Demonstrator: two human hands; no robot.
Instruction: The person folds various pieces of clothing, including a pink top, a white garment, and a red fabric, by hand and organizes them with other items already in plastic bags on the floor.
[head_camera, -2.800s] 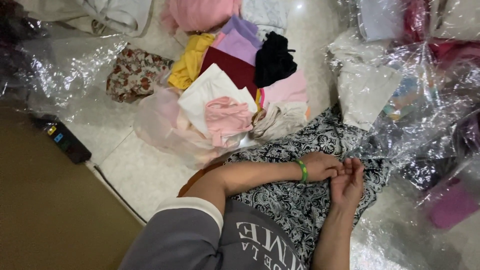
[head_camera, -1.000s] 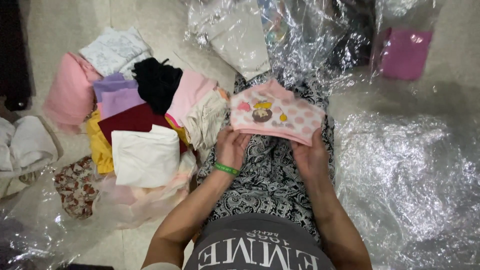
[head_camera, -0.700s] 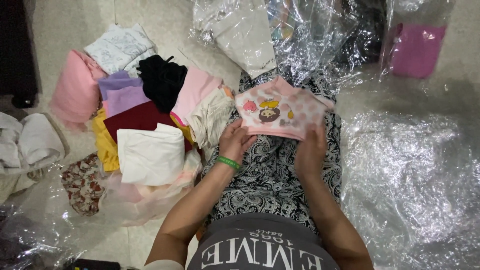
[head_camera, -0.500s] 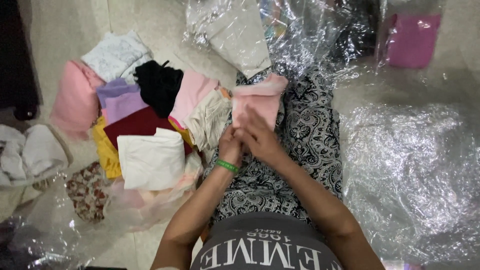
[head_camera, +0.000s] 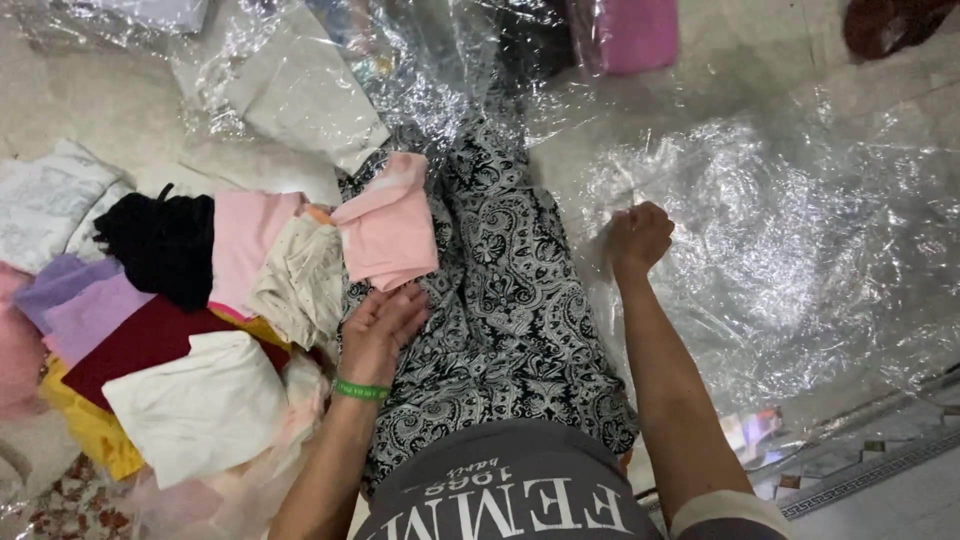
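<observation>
Leftmost, a heap of folded clothes lies on the floor: a white patterned piece (head_camera: 45, 200), a black garment (head_camera: 160, 245), a lilac cloth (head_camera: 75, 305), a maroon cloth (head_camera: 140, 340), a yellow cloth (head_camera: 85, 425) and a white folded cloth (head_camera: 200, 405), several of them overlapping. Beside these, a pale pink piece (head_camera: 250, 240) and a cream garment (head_camera: 300, 280) lie at the heap's right edge. Next comes the folded pink garment (head_camera: 388, 230), resting partly on the cream garment and partly on the person's lap, which is covered by black-and-white paisley trousers (head_camera: 510, 300). Just below it the left hand (head_camera: 380, 325) lies flat — fingers extended and held close together, fingertips touching the pink garment's lower edge; a green wristband (head_camera: 360, 390) circles the wrist. Further right, the right hand (head_camera: 640, 235) is curled into a loose fist on a clear plastic sheet (head_camera: 780, 240) spread over the floor; whether it pinches the film cannot be told. Above, more crumpled plastic covers a pale folded cloth (head_camera: 300, 95) and a pink item (head_camera: 635, 30).
</observation>
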